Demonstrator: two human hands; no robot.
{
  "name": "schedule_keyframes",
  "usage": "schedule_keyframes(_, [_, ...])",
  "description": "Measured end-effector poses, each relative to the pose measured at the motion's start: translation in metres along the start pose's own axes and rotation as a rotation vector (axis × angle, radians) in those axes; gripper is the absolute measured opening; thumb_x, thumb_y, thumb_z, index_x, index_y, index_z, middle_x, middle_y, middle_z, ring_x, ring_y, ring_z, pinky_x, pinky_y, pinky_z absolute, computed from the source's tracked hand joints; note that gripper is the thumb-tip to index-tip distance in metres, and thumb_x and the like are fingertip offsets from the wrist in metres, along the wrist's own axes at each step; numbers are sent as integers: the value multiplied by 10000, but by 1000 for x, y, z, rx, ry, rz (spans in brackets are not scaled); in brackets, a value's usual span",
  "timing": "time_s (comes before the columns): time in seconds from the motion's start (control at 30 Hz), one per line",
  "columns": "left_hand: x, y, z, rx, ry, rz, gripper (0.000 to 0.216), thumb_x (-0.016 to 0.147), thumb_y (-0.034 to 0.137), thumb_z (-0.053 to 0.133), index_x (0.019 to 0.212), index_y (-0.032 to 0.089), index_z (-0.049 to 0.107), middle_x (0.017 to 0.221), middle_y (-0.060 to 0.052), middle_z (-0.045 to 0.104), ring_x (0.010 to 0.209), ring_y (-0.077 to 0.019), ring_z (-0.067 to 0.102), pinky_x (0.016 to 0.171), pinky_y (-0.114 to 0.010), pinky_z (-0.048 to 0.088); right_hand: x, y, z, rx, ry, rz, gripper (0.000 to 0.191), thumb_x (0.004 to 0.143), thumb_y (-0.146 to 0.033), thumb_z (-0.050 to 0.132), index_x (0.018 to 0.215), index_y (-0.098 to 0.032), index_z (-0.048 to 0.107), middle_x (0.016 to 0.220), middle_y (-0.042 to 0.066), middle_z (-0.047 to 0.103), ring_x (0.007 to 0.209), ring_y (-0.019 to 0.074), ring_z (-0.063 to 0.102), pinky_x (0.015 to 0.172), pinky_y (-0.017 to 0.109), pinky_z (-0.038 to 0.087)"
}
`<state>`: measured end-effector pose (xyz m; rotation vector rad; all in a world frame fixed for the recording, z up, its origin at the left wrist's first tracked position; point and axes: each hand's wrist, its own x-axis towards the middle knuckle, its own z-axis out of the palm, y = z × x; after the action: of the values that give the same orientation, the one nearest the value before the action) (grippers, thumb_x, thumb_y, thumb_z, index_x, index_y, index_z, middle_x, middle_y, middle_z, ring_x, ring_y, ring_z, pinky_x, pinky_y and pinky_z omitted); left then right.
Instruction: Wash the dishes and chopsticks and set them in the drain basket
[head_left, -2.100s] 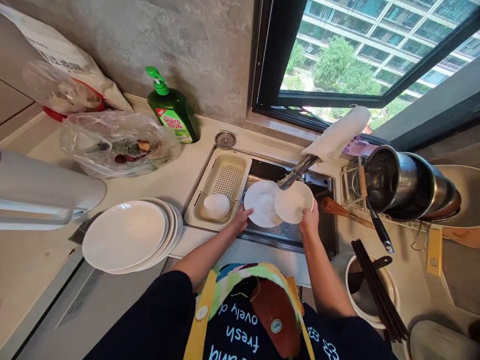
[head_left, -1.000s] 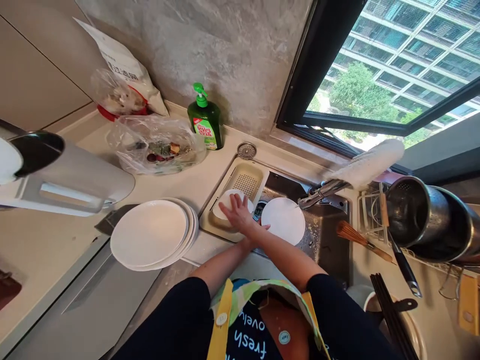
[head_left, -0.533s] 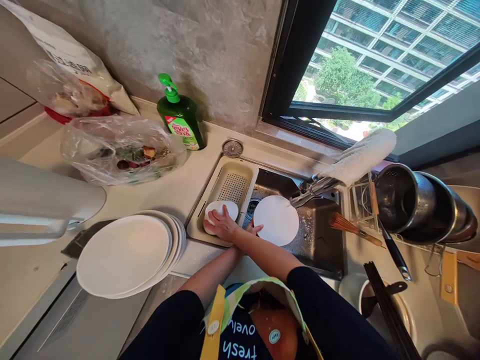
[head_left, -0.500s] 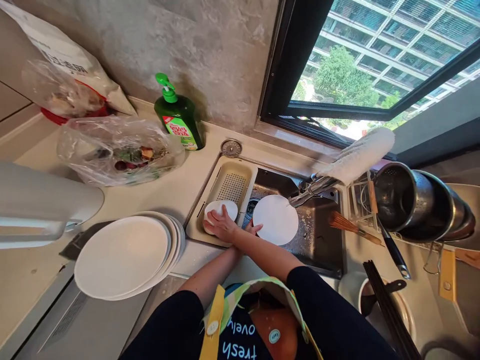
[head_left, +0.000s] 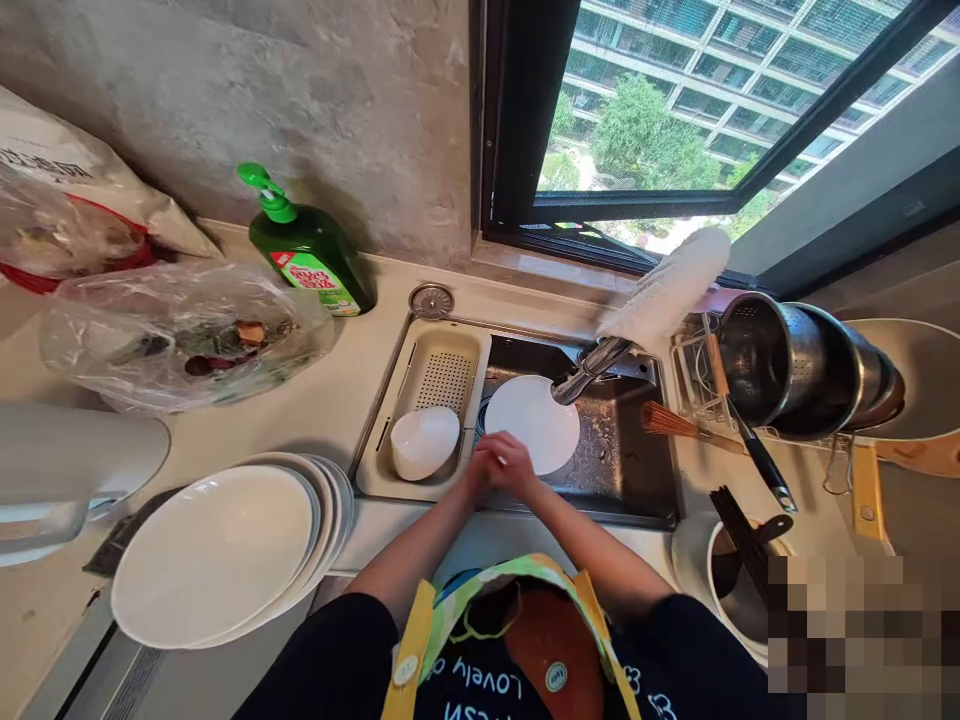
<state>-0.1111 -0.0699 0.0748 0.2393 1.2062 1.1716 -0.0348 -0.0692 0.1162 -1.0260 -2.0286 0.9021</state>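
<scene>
A round white plate (head_left: 541,424) is over the dark sink, below the faucet (head_left: 592,370). My left hand (head_left: 480,472) is closed at its near left rim, its fingers partly hidden. My right hand (head_left: 514,466) meets it there, fingers bent over the same rim and overlapping the left hand. Just left of my hands, a white bowl (head_left: 424,446) lies tilted in the beige perforated drain basket (head_left: 409,375), touched by neither hand.
Stacked white plates (head_left: 217,555) stand on the left counter. Behind them are a plastic bag of scraps (head_left: 180,335) and a green soap bottle (head_left: 311,255). On the right are a brush (head_left: 675,422), pots (head_left: 757,360) on a rack, and a container with chopsticks (head_left: 694,560).
My right hand has let go of the white bowl, leaving it in the basket, and moved right to the plate beside my left hand. My arms are no longer crossed.
</scene>
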Motion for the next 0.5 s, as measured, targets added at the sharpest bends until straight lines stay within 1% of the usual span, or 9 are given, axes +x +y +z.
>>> schedule_keyframes(0.03, [2, -1, 1, -26, -11, -14, 213, 815, 170, 504, 718, 123, 688, 679, -64, 701, 757, -143, 686, 684, -182, 537, -12, 8, -17, 15, 173, 64, 254, 785, -102, 462, 850, -183, 694, 870, 60, 688, 874, 178, 627, 820, 299, 511])
schedule_keyframes(0.1, [5, -1, -2, -97, -38, -51, 154, 742, 130, 607, 852, 90, 707, 777, -62, 738, 775, -152, 695, 779, -245, 551, -28, 25, -44, 23, 473, 287, 205, 772, -141, 463, 756, -193, 660, 758, 30, 658, 755, 163, 610, 751, 302, 502])
schedule_keyframes(0.13, [6, 0, -4, -133, -48, -65, 247, 689, 98, 666, 933, 104, 702, 840, -67, 750, 816, -175, 701, 825, -300, 555, -31, 32, -52, 76, 506, 395, 193, 751, -153, 466, 739, -194, 654, 715, 16, 647, 711, 156, 600, 732, 302, 498])
schedule_keyframes(0.2, [8, 0, -8, -171, -61, -81, 486, 606, 86, 741, 1084, 131, 665, 935, -82, 751, 903, -224, 697, 900, -386, 538, -28, 43, -59, 305, 475, 565, 201, 705, -179, 471, 761, -190, 663, 695, 3, 655, 683, 149, 603, 726, 308, 504])
schedule_keyframes(0.27, [8, 0, -11, -152, -72, -86, 626, 571, 130, 780, 1176, 141, 619, 988, -95, 742, 957, -255, 685, 927, -424, 523, -17, 50, -59, 578, 416, 629, 250, 674, -210, 487, 826, -183, 683, 761, 12, 690, 724, 155, 630, 764, 329, 521])
schedule_keyframes(0.33, [7, 0, -11, -120, -80, -93, 694, 561, 168, 795, 1221, 152, 583, 1032, -101, 730, 987, -270, 674, 923, -440, 523, -6, 55, -61, 682, 442, 619, 281, 667, -232, 514, 875, -181, 695, 827, 22, 709, 776, 163, 643, 821, 351, 522])
schedule_keyframes(0.37, [6, 0, -12, -102, -85, -97, 705, 561, 182, 797, 1228, 155, 573, 1051, -103, 724, 996, -272, 670, 918, -440, 525, -3, 58, -65, 641, 496, 607, 278, 666, -235, 527, 879, -183, 698, 839, 22, 710, 792, 163, 638, 850, 355, 514])
schedule_keyframes(0.43, [5, 0, -13, -64, -100, -103, 702, 563, 203, 798, 1224, 157, 567, 1069, -105, 716, 1004, -272, 665, 913, -432, 526, -6, 67, -78, 461, 693, 614, 249, 665, -228, 557, 869, -190, 693, 862, 19, 706, 835, 163, 623, 912, 353, 487])
schedule_keyframes(0.5, [6, 2, -14, -26, -125, -117, 704, 553, 226, 806, 1212, 157, 568, 1057, -105, 717, 991, -271, 667, 905, -428, 527, -16, 79, -92, 387, 894, 696, 243, 654, -222, 615, 889, -202, 676, 897, 10, 705, 903, 168, 618, 972, 354, 461])
